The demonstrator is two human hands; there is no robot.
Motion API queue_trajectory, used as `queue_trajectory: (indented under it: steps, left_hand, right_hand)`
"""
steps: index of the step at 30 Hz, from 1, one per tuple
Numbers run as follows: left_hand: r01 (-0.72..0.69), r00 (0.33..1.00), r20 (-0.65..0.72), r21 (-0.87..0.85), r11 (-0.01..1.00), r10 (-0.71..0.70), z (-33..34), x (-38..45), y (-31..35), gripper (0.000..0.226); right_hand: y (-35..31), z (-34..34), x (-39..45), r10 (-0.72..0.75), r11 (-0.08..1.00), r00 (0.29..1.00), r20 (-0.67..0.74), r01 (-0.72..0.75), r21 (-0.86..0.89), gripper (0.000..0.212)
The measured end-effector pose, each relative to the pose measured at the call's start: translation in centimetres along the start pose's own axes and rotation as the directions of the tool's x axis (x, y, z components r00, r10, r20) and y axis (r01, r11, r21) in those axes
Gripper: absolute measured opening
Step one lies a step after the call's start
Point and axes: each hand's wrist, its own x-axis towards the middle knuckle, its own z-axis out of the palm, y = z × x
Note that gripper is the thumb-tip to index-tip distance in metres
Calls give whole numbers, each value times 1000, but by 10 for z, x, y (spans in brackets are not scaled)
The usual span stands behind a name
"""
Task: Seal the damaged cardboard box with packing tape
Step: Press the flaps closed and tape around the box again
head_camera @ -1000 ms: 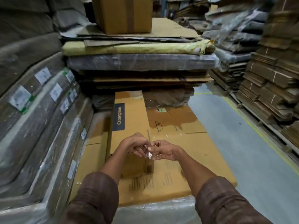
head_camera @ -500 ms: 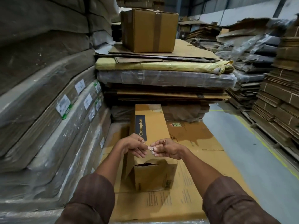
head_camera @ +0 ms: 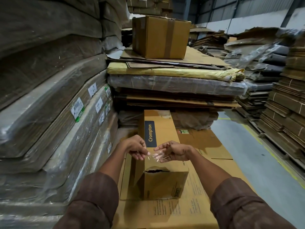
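Observation:
A long tan cardboard box (head_camera: 162,128) with a dark "Crompton" label lies lengthwise in front of me on flat cardboard sheets. Its near top edge has a torn dark hole (head_camera: 156,170). Above that end, my left hand (head_camera: 137,147) and my right hand (head_camera: 175,151) are held close together, both pinching a small crumpled piece of clear packing tape (head_camera: 156,155) between the fingertips. The tape hangs in the air, apart from the box. No tape roll is in view.
Plastic-wrapped bundles of cardboard (head_camera: 49,121) rise in a wall on the left. Ahead stands a stack of flattened sheets (head_camera: 173,90) with a taped brown carton (head_camera: 160,36) on top. Grey floor aisle (head_camera: 257,159) with a yellow line runs on the right, beside more stacked cardboard (head_camera: 283,104).
The view has tilted upward, showing more of the stack ahead. My hands stay over the box's near end and have drawn slightly apart, the clear tape stretched between them.

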Motion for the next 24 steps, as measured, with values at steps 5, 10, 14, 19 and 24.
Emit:
queue_trajectory:
  steps: [5, 10, 14, 19, 24]
  left_hand:
    - [-15, 1000, -4, -48, 999, 15, -3, -1, -4, 20]
    - [-26, 1000, 6, -66, 998, 26, 7, 6, -5, 22]
    - [-20, 1000, 10, -71, 997, 20, 9, 10, -8, 20]
    - [7, 1000, 20, -45, 999, -6, 23, 13, -14, 20]
    - [83, 994, 66, -16, 996, -82, 41, 14, -21, 31]
  right_hand:
    - [-3, 3, -3, -18, 998, 1000, -23, 19, 61, 39]
    - [5, 3, 3, -38, 995, 985, -168, 22, -100, 50]
    - [10, -1, -2, 12, 1000, 991, -137, -11, 8, 57]
    - [18, -6, -2, 59, 998, 987, -152, -64, -29, 67]
    - [30, -8, 4, 143, 978, 949, -280, -179, -107, 44]
